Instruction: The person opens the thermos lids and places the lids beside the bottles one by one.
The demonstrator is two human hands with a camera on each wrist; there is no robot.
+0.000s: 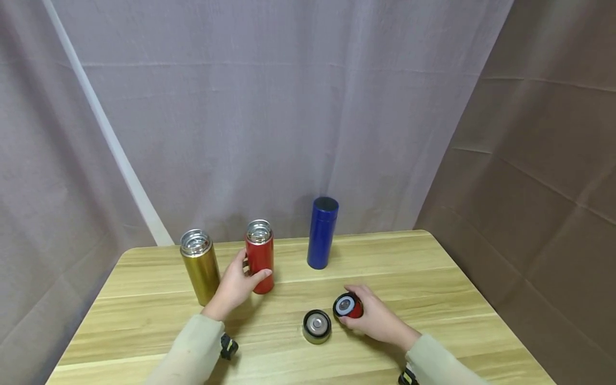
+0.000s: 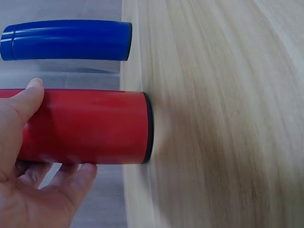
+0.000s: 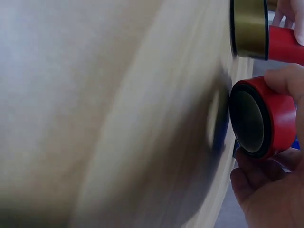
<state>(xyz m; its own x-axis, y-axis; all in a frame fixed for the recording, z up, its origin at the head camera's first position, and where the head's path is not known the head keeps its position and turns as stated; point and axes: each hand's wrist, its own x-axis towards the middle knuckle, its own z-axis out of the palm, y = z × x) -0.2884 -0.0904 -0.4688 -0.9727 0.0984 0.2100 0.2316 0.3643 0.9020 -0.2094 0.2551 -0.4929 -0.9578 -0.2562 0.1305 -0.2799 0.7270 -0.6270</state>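
Observation:
My left hand grips the lidless red thermos bottle, which stands upright with its steel mouth showing. In the left wrist view the thumb lies along one side of the red bottle and the fingertips along the other. My right hand holds a red lid between thumb and fingers, its inner side turned up. The right wrist view shows the lid's dark flat top close over the wood. Left of that hand, a gold lid lies inner side up on the table.
An uncapped gold thermos bottle stands left of the red one. Farther back, a blue thermos bottle stands with its lid on. All are on a wooden table, with a grey curtain behind and a brown one on the right.

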